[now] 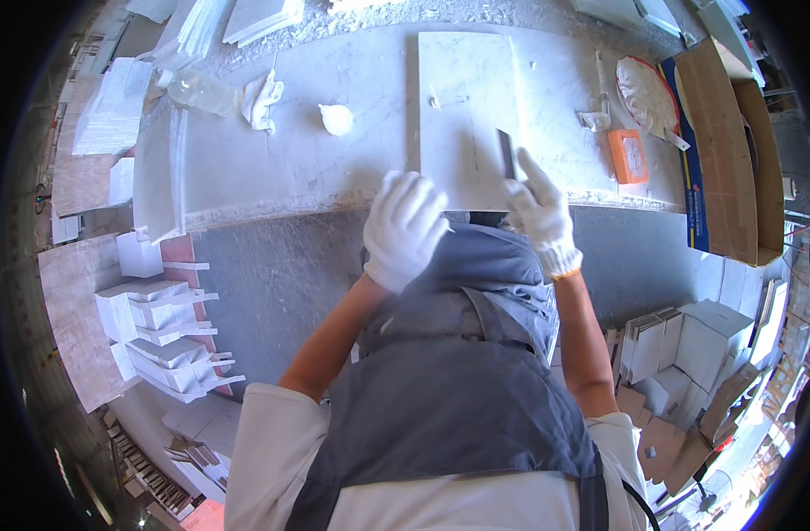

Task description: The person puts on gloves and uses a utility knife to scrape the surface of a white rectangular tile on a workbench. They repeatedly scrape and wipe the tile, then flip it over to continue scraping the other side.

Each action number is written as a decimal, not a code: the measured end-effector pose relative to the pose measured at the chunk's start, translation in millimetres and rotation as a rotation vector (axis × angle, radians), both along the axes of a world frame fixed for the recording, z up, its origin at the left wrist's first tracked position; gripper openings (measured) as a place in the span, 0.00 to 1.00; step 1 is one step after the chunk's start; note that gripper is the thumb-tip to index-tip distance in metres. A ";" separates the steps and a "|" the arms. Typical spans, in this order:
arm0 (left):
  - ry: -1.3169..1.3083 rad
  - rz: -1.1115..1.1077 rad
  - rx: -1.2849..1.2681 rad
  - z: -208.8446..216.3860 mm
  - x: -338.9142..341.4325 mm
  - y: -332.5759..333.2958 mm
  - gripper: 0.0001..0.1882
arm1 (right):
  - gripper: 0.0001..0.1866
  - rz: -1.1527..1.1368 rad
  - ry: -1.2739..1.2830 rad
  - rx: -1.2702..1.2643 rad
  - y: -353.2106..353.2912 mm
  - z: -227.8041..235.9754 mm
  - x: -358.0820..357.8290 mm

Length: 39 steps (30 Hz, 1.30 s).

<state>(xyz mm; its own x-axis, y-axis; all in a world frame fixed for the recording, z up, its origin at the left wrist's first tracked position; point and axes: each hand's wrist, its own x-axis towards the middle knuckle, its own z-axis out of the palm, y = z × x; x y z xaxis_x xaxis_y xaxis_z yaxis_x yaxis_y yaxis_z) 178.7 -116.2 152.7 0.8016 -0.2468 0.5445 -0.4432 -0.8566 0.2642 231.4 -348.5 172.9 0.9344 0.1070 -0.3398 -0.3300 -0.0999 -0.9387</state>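
Note:
A pale grey-veined stone slab [467, 80] lies on the worktable, its near end at the table's front edge. My right hand [542, 212], in a white knit glove, is closed on a thin dark flat blade [507, 152] beside the slab's near right corner. The blade points away from me, and its lower part is hidden by my fingers. My left hand [405, 230], gloved too, is by the slab's near left corner. Its fingers are curled together, and what they hold, if anything, is hidden. A small white lump [434, 99] sits on the slab.
On the table are a round white cup-like piece [336, 119], a crumpled cloth [263, 99], a clear bottle [199, 91], an orange block [628, 157] and a round white pad [646, 96]. A cardboard box [722, 150] stands right. White slabs [113, 106] are stacked left.

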 end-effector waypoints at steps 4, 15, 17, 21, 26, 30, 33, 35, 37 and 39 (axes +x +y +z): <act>0.211 -0.147 0.181 2.0 3.8 -11.1 0.23 | 0.35 -0.126 0.105 0.053 -48.2 1.4 -38.5; 0.244 -0.226 0.227 6.8 17.9 -21.8 0.23 | 0.12 -0.455 0.107 0.211 -92.7 -40.8 -58.2; 0.175 -0.294 0.215 5.8 24.8 -38.2 0.24 | 0.11 -0.498 0.045 0.112 -90.8 -35.9 -50.6; 0.384 0.072 0.226 6.6 85.0 -24.1 0.26 | 0.10 -0.589 -0.161 -0.093 -89.9 -30.3 -33.5; 0.080 0.147 0.066 20.7 134.8 15.9 0.20 | 0.08 -0.733 -0.381 -0.226 -86.0 -44.1 -8.4; 0.115 0.097 -0.081 14.1 116.1 7.8 0.20 | 0.10 -0.537 -0.831 -0.752 -74.9 -60.0 8.2; 0.275 0.175 -0.123 3.7 92.4 16.3 0.24 | 0.14 -0.376 -0.796 -0.930 -79.1 -74.5 -10.3; 0.256 0.223 -0.094 -2.1 71.1 28.2 0.24 | 0.13 -0.296 -0.724 -1.028 -96.1 -86.0 -40.8; 0.278 0.266 -0.092 -5.4 48.8 38.9 0.24 | 0.12 -0.314 -0.641 -0.976 -123.3 -99.8 -71.3; 0.210 0.247 -0.061 -4.4 29.8 43.7 0.21 | 0.11 -0.367 -0.384 -1.030 -145.4 -111.9 -109.3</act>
